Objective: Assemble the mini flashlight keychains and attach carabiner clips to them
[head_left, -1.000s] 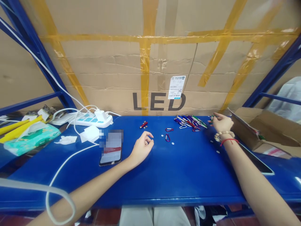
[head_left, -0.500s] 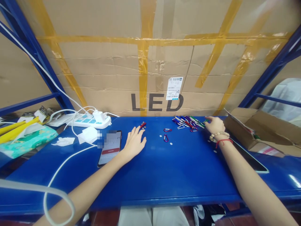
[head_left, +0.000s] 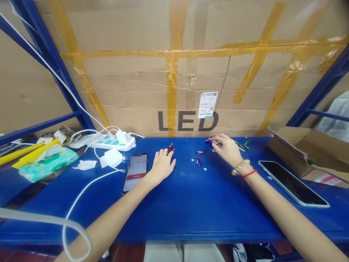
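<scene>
My left hand [head_left: 161,165] lies flat on the blue table [head_left: 191,203], fingers stretched out, fingertips just short of a small red flashlight [head_left: 170,147]. My right hand [head_left: 227,149] reaches over a pile of small coloured keychain flashlights [head_left: 241,145] near the cardboard wall, its fingers resting on the pile's left end; whether they grip one is hidden. Two carabiner clips [head_left: 199,158] and some small round button cells lie between my hands.
A phone [head_left: 135,171] lies left of my left hand, a dark tablet [head_left: 293,183] at the right. A white power strip [head_left: 114,142] with charger and cables, tissue pack [head_left: 46,162] and an open carton [head_left: 313,153] stand around. A taped LED box forms the back wall.
My left hand opened from a loose curl and slid forward to the red flashlight. My right hand moved left from the pile's right end to its left end, uncovering the tablet.
</scene>
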Demonstrator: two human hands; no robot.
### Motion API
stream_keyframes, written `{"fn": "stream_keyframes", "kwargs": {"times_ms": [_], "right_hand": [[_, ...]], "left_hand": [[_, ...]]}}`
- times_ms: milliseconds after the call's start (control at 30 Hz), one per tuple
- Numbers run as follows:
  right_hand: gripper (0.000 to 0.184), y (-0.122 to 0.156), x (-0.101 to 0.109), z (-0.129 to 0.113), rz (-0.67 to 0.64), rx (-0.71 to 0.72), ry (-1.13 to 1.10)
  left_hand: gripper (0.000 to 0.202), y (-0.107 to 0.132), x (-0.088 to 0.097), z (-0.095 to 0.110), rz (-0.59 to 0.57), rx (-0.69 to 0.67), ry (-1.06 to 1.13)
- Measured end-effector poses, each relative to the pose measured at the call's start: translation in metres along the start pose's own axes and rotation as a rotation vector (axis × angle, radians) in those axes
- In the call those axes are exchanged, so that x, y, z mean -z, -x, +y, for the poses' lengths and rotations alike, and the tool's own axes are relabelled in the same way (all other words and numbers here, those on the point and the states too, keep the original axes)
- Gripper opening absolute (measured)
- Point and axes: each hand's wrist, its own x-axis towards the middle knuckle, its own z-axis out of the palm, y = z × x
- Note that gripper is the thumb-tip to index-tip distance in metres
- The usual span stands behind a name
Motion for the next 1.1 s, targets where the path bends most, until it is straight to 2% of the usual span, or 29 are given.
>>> {"fn": "stream_keyframes", "kwargs": {"times_ms": [167,333,600,767,867,967,1100], "right_hand": [[0.023,0.004,-0.006,-0.006,-0.069,0.047,-0.008],[0.023,0.005,-0.007,-0.008,-0.103,0.051,-0.003],[0.024,0.008,-0.011,-0.009,-0.134,0.141,-0.061],[0.025,0.010,-0.014,-0.009,-0.224,0.233,-0.088],[0.025,0.012,-0.016,-0.012,-0.281,0.280,-0.116],[0.025,0.014,-0.018,-0.020,-0.330,0.315,-0.158],[0.030,0.017,-0.023,-0.035,-0.388,0.334,-0.172]], "left_hand": [[0.039,0.001,-0.004,-0.001,0.008,-0.024,0.003],[0.032,0.002,0.000,0.002,0.061,-0.091,0.019],[0.019,0.001,0.004,-0.003,0.090,-0.059,0.145],[0.029,0.005,0.003,0.001,0.095,-0.074,0.315],[0.035,0.008,-0.001,0.011,0.109,-0.041,0.514],[0.029,0.013,-0.007,0.022,0.119,-0.005,0.743],[0.016,0.018,-0.011,0.033,0.137,-0.007,0.912]]}}
